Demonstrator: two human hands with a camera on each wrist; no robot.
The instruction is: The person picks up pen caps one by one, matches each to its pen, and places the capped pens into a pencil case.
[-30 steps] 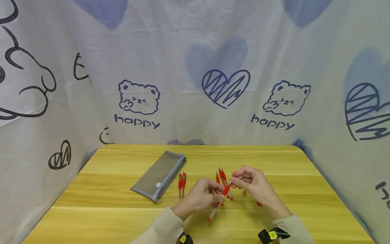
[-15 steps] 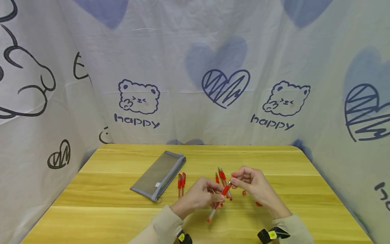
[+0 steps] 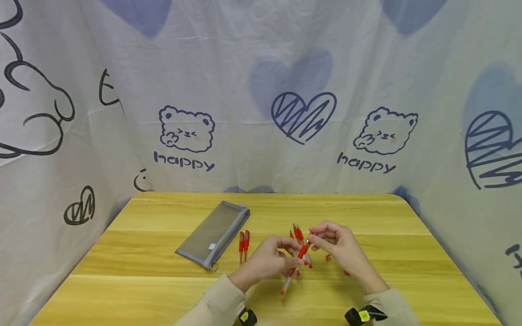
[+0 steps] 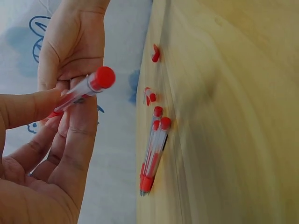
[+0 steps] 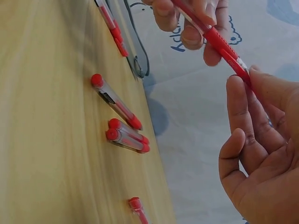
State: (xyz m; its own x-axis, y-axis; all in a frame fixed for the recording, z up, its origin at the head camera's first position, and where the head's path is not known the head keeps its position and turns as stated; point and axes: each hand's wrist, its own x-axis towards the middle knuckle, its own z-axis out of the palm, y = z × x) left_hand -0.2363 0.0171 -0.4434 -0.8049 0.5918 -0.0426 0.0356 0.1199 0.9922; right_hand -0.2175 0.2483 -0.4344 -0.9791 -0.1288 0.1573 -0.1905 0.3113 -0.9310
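Note:
A clear-barrelled gel pen (image 3: 287,283) with a red grip and red end plug slants between the two hands, above the table. My left hand (image 3: 265,260) pinches it around the barrel and grip. At its upper end, my right hand (image 3: 336,242) pinches the red cap (image 5: 241,71) between thumb and fingers; the cap is at the pen's tip end, and how far it sits on is unclear. Below the hands lie several uncapped red pens (image 5: 117,105), partly hidden in the head view. Two loose red caps (image 4: 155,53) rest on the table near my right hand.
Left of the hands, a grey mesh zip pencil case (image 3: 214,233) lies flat on the wooden table (image 3: 142,253). Beside its zipped edge are two capped red pens (image 3: 244,244), side by side. A printed curtain (image 3: 244,158) hangs behind the table and at both sides.
The held pen's tail end has shifted slightly right and up, and its slant is a little steeper. Both hands keep their hold and nearly the same place.

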